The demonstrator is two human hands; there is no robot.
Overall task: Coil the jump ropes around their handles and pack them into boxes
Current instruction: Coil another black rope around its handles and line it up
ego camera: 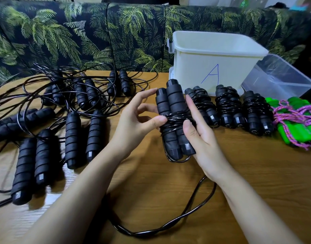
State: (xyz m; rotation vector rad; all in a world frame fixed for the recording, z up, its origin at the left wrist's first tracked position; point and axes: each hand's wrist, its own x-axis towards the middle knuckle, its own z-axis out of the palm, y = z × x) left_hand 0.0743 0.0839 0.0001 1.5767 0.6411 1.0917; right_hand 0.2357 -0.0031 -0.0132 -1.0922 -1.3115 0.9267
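Observation:
A pair of black foam handles (170, 103) is held upright above the wooden table (256, 182). Black rope is wound several turns around their middle. My right hand (198, 134) grips the pair from the right, thumb across the coil. My left hand (142, 117) touches the left side, its thumb pressing on the wound rope and its fingers spread. The loose rest of the rope (160, 228) trails down in a long doubled loop across the table between my forearms. Three coiled black ropes (230, 110) lie in a row to the right.
A white box marked "A" (216, 59) stands behind the coiled ropes, with a clear plastic bin (277, 76) tilted at its right. Green-handled ropes with pink cord (297, 124) lie at the far right. Several uncoiled black ropes (54, 111) tangle on the left. A leaf-patterned sofa (81, 36) backs the table.

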